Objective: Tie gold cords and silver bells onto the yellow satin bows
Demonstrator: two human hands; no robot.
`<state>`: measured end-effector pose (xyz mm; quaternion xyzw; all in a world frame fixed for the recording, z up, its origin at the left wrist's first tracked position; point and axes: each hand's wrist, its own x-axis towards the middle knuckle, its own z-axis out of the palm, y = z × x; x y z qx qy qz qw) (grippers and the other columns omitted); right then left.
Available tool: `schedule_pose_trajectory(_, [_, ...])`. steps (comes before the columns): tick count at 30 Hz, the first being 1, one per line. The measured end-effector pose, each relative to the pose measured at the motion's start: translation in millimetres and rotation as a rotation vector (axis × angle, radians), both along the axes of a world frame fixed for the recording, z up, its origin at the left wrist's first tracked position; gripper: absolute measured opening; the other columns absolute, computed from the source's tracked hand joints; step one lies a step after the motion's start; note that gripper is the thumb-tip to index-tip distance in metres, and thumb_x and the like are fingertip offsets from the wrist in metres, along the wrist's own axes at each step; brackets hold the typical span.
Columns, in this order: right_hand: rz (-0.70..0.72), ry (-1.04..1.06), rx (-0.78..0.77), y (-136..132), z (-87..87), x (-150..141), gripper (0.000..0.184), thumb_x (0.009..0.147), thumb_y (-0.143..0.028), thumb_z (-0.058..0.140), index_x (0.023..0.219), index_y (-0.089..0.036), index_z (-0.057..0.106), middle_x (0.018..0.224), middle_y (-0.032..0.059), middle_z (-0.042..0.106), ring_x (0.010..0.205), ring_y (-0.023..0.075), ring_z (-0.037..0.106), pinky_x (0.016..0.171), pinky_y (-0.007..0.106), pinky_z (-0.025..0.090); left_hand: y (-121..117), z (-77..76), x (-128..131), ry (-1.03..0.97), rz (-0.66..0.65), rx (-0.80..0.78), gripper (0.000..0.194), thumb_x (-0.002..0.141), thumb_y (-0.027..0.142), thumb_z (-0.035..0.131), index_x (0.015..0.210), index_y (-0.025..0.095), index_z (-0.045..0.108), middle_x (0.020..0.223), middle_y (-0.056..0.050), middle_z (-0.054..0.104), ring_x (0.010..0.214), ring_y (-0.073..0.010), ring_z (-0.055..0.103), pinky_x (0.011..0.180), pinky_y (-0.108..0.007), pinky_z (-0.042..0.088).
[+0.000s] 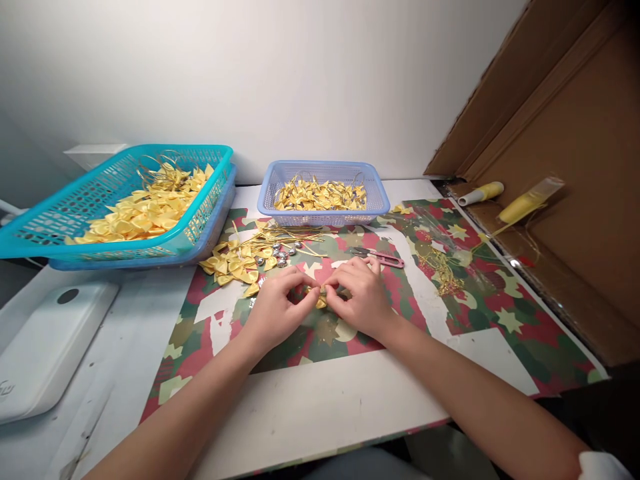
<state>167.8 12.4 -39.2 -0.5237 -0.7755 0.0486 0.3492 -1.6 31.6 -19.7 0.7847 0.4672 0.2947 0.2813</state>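
Observation:
My left hand [277, 308] and my right hand [361, 295] meet over the patterned mat [500, 320], fingers pinched together on a small yellow ribbon bow [321, 298] between them. Just behind my left hand lies a loose pile of yellow bows [234, 261], gold cords [285, 235] and a few small silver beads [280, 253]. A pair of pink-handled snips [377, 255] lies just beyond my right hand.
A teal basket [65, 213] of yellow bows sits at the left on a blue one. A lilac basket [375, 193] of finished bows stands at the back. A white device [40, 347] lies left. Cardboard [575, 167] and two yellow glue tubes [525, 203] are at right.

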Motion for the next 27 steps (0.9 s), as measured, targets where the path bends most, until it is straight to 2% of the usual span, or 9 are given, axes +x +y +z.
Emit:
schedule_pose_trajectory(6, [0.018, -0.054, 0.006, 0.4, -0.9, 0.5, 0.018, 0.086, -0.021, 0.053, 0.069, -0.02, 0.059, 0.071, -0.0023, 0.066, 0.078, 0.015, 0.054, 0.087, 0.037, 0.023, 1.6, -1.2, 0.6, 0.029, -0.015, 0.006, 0.024, 0.083, 0.031, 0.056, 0.065, 0.018, 0.065, 0.063, -0.001, 0.057, 0.061, -0.0145, 0.05, 0.058, -0.027, 0.039])
schedule_pose_trajectory(19, [0.03, -0.05, 0.017, -0.5, 0.6, 1.1, 0.015, 0.084, -0.02, 0.054, 0.069, -0.02, 0.058, 0.071, -0.0021, 0.067, 0.078, 0.0155, 0.054, 0.088, 0.037, 0.024, 1.7, -0.7, 1.7, 0.04, -0.009, -0.011, 0.019, 0.078, 0.022, 0.055, 0.059, 0.018, 0.058, 0.063, 0.0, 0.055, 0.062, -0.0142, 0.05, 0.06, -0.027, 0.039])
schedule_pose_trajectory(22, [0.029, -0.072, -0.001, -0.3, 0.7, 1.2, 0.016, 0.084, -0.02, 0.053, 0.069, -0.02, 0.058, 0.072, -0.001, 0.067, 0.078, 0.0163, 0.053, 0.087, 0.038, 0.024, 1.5, -0.7, 0.5, 0.048, -0.012, 0.021, 0.014, 0.078, 0.023, 0.055, 0.065, 0.019, 0.06, 0.068, -0.001, 0.057, 0.066, -0.0155, 0.051, 0.064, -0.028, 0.041])
schedule_pose_trajectory(24, [0.031, -0.08, 0.003, -0.1, 0.2, 1.3, 0.016, 0.085, -0.02, 0.052, 0.07, -0.02, 0.059, 0.074, -0.0004, 0.067, 0.079, 0.0167, 0.053, 0.087, 0.038, 0.024, 1.8, -0.1, -1.2, 0.036, -0.03, 0.044, 0.009, 0.078, 0.023, 0.055, 0.075, 0.019, 0.063, 0.075, -0.002, 0.059, 0.073, -0.017, 0.053, 0.068, -0.029, 0.043])
schedule_pose_trajectory(27, [0.044, -0.092, 0.006, 0.1, -0.8, 1.5, 0.015, 0.085, -0.02, 0.052, 0.072, -0.021, 0.06, 0.077, 0.0, 0.069, 0.08, 0.0169, 0.053, 0.087, 0.038, 0.024, 4.1, 1.6, -4.4, 0.018, -0.089, 0.057, 0.013, 0.08, 0.025, 0.056, 0.087, 0.02, 0.065, 0.083, -0.003, 0.06, 0.08, -0.0188, 0.055, 0.073, -0.031, 0.044])
